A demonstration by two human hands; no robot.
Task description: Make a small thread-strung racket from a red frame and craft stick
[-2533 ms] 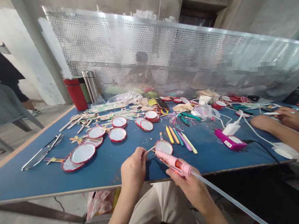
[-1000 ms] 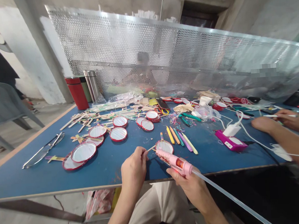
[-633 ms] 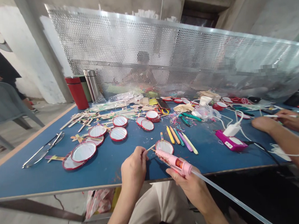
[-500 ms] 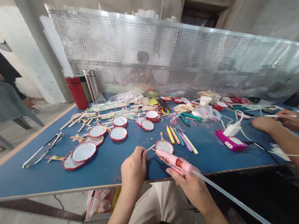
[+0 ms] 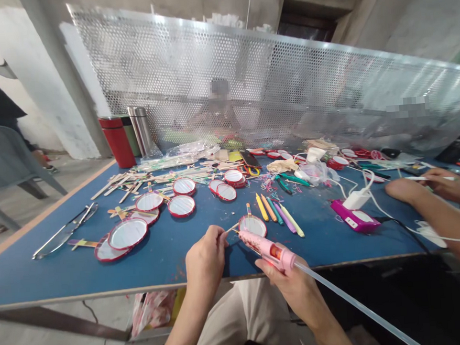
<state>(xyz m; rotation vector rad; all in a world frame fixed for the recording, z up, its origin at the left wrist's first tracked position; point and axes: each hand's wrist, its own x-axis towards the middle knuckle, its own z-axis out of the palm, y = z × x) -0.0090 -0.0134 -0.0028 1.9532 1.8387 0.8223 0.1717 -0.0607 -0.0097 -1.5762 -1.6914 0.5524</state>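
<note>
My right hand [image 5: 290, 281] is wrapped round a pink glue gun [image 5: 264, 246], with a long translucent glue stick [image 5: 353, 303] running out of its back end. Between the fingertips of my left hand [image 5: 206, 255] is a thin wooden craft stick [image 5: 231, 228], its free end close to the gun's nozzle. Whether nozzle and stick touch, I cannot tell. Just behind the nozzle lies a round red-rimmed disc [image 5: 252, 224] with a pale face and a small stick piece at its top; the gun partly covers it. Several crayon-like coloured sticks [image 5: 279, 213] lie to its right.
More red-rimmed discs [image 5: 128, 233] and loose craft sticks [image 5: 122, 185] spread over the left and middle. Glasses [image 5: 67, 234] lie at left, bottles [image 5: 118, 143] behind. A magenta power block [image 5: 355, 217] with white cables sits at right, near another person's arms [image 5: 432, 200]. A perforated metal screen [image 5: 191, 70] borders the back.
Both my hands, the glue gun and the craft stick stay almost in place. The view shifts very slightly. The standing person at far left has moved a little.
</note>
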